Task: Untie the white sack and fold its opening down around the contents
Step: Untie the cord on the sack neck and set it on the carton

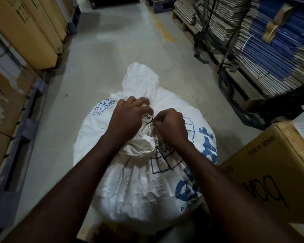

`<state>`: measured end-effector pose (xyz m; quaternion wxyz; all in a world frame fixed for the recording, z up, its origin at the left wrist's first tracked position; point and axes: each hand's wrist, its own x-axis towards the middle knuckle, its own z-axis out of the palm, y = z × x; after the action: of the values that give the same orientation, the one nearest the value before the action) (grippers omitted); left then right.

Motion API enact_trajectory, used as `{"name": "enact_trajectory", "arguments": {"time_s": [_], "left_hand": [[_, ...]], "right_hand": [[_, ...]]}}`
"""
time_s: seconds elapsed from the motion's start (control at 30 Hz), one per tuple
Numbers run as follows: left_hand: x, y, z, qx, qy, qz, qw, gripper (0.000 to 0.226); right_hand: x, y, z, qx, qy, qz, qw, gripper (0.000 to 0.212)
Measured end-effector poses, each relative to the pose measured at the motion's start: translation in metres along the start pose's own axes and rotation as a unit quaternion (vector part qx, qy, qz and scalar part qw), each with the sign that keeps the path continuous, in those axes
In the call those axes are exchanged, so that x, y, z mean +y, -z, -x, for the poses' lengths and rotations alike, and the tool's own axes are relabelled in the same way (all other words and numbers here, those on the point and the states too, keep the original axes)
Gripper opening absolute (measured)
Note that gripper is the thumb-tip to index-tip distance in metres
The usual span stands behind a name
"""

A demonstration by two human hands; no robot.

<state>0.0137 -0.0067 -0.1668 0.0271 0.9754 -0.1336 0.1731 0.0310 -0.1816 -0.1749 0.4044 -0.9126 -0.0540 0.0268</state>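
Note:
A full white woven sack with blue print stands on the floor right below me. Its neck is gathered and bound by a thin dark tie, and the loose top flap flops away from me. My left hand grips the bunched neck just left of the tie. My right hand pinches the dark tie at the knot, fingers curled tight. Both hands meet at the neck, and the knot itself is mostly hidden between them.
A brown carton stands close on the right, touching the sack. Pallets of flattened cardboard line the right side, with dark straps hanging. Tall brown boxes on a blue pallet line the left. A concrete aisle runs ahead.

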Motion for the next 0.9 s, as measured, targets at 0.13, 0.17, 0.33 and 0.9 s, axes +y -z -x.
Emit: {"name": "enact_trajectory", "arguments": {"time_s": [0.13,0.17,0.33,0.9], "left_hand": [[0.002,0.0,0.02,-0.027,0.113,0.039,0.993,0.044],[0.004,0.002,0.024,-0.04,0.13,0.044,0.99,0.043],[-0.009,0.009,0.031,-0.11,0.162,0.06,0.979,0.071],[-0.013,-0.018,0.056,-0.132,0.197,0.084,0.968,0.048]], "right_hand": [[-0.002,-0.01,0.003,-0.007,0.015,0.022,1.0,0.022],[-0.004,-0.012,0.004,-0.009,0.021,0.031,0.999,0.021],[-0.008,-0.014,0.005,-0.013,0.071,0.053,0.996,0.018],[-0.005,-0.008,0.002,-0.078,0.119,0.024,0.99,0.015]]}}
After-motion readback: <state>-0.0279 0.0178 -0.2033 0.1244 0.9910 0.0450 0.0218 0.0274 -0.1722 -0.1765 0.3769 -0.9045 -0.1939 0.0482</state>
